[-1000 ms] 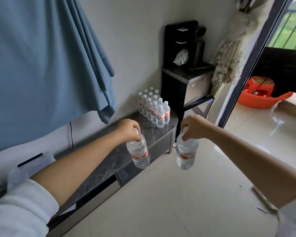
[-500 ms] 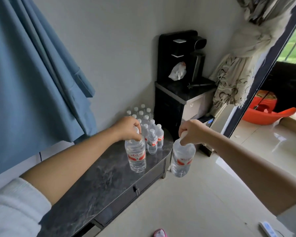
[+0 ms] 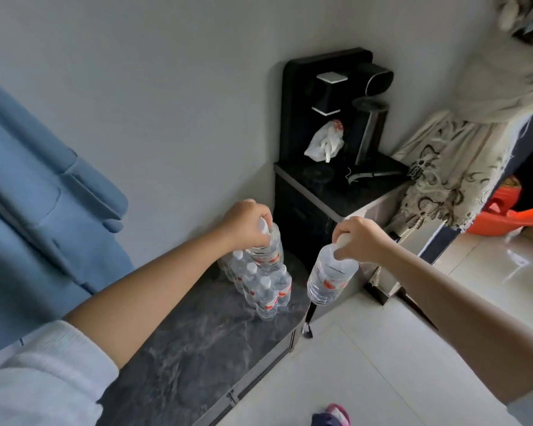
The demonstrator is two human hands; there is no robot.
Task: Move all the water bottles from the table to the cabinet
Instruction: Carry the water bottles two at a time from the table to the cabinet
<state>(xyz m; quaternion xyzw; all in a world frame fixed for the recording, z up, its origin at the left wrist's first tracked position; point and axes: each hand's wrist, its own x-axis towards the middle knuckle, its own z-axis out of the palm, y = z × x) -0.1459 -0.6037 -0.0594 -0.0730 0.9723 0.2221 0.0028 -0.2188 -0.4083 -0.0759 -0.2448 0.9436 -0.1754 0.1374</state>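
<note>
While the clear plastic water bottle with a red label hangs near-upright by its white cap from the left hand, it sits directly above the cluster of small clear bottles on the dark marbled cabinet top. The right hand pinches a second clear bottle by its neck, tilted, out past the cabinet's rounded end over the pale tiled floor, so the left is the nearer to setting down.

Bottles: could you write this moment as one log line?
left hand: holds bottle by cap, above bottle group | right hand: holds second bottle by cap, off cabinet edge
</note>
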